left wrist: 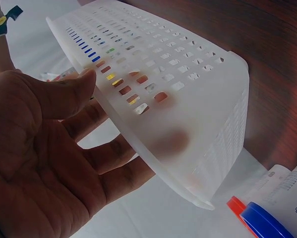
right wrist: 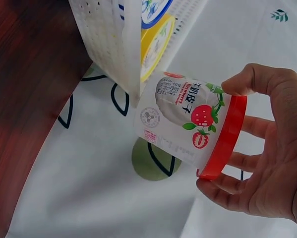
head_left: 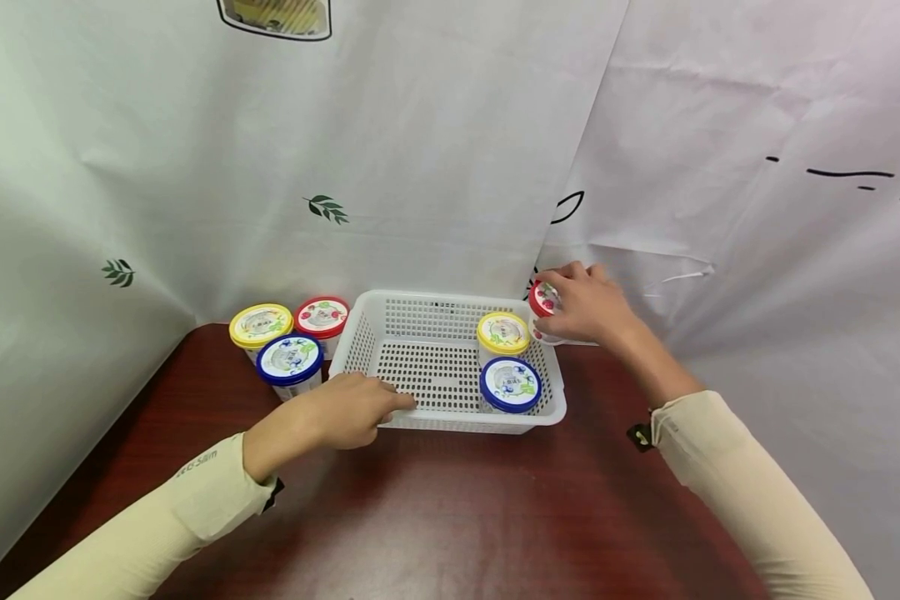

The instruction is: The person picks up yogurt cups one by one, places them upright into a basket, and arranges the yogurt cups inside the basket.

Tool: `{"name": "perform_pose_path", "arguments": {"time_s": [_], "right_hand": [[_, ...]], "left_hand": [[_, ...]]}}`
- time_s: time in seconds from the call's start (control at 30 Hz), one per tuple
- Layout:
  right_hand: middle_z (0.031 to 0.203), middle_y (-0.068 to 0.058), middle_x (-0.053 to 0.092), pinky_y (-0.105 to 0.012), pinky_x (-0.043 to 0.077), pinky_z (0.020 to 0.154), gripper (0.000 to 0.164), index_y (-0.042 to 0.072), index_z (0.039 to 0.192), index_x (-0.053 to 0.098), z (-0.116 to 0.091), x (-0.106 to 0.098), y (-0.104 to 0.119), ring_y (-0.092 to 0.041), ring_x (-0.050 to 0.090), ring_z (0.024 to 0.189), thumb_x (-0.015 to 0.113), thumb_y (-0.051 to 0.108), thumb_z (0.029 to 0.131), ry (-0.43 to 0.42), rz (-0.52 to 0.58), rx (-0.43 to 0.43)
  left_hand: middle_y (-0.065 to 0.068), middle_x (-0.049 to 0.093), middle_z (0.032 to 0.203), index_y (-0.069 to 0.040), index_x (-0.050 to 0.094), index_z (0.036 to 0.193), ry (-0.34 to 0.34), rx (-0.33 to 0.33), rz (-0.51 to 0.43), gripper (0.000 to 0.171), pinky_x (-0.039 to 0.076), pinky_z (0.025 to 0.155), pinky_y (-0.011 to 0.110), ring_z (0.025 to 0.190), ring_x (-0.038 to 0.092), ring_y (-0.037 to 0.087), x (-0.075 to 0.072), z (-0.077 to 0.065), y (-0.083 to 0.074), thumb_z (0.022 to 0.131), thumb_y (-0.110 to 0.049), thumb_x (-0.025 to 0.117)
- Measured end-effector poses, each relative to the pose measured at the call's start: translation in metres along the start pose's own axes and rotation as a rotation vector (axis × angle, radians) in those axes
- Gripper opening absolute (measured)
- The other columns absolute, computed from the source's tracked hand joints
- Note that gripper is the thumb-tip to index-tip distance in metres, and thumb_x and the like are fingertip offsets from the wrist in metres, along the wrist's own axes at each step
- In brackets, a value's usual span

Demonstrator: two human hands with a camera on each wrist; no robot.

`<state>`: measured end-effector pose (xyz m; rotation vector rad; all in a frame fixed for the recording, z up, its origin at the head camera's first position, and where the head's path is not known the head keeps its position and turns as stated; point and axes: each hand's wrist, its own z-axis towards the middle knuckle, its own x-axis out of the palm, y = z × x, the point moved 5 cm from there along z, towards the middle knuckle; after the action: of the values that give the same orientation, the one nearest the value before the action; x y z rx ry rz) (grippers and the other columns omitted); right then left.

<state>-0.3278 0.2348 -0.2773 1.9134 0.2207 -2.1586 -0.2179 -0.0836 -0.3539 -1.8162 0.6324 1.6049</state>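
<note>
In the head view my right hand (head_left: 588, 307) holds a red-lidded tub (head_left: 546, 298) by its lid, at the right end of a white plastic basket (head_left: 457, 422). The right wrist view shows strawberries printed on this tub (right wrist: 188, 121), with thumb and fingers round the red lid. My left hand (head_left: 354, 410) grips the basket's near rim, its thumb outside and fingers reaching over into the basket, as the left wrist view shows. Inside, at the right end, stand a yellow-lidded tub (head_left: 503, 333) and, nearer me, a blue-lidded tub (head_left: 510, 385).
Left of the basket stand a second yellow-lidded tub (head_left: 261, 325), another red-lidded tub (head_left: 322, 317) and another blue-lidded tub (head_left: 291, 360), close together. A white printed sheet (head_left: 450, 167) hangs behind the dark red wooden table (head_left: 465, 508).
</note>
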Motion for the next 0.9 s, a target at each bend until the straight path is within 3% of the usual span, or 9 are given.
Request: {"name": "perform_pose_path", "arguments": {"time_s": [0.3,0.9], "right_hand": [[0.166,-0.023,0.052,-0.069,0.050,0.109,0.082,0.022,0.164,0.058,0.000,0.001,0.014,-0.053,0.049,0.136,0.075,0.045,0.087,-0.026,-0.005,-0.045],[0.160,-0.022,0.055,-0.072,0.045,0.118,0.085,0.025,0.165,0.058,-0.002,0.006,0.047,-0.052,0.045,0.150,0.082,0.049,0.086,-0.013,-0.003,-0.105]], "left_hand": [[0.004,0.084,0.122,-0.019,0.078,0.139,-0.002,-0.002,-0.004,0.045,0.053,0.077,0.038,0.087,0.065,0.018,0.001,0.000,0.001,0.099,-0.001,0.072],[0.003,0.084,0.122,-0.020,0.078,0.139,-0.005,-0.005,-0.009,0.046,0.052,0.076,0.038,0.086,0.064,0.017,0.002,0.000,0.002,0.098,-0.001,0.071]]}}
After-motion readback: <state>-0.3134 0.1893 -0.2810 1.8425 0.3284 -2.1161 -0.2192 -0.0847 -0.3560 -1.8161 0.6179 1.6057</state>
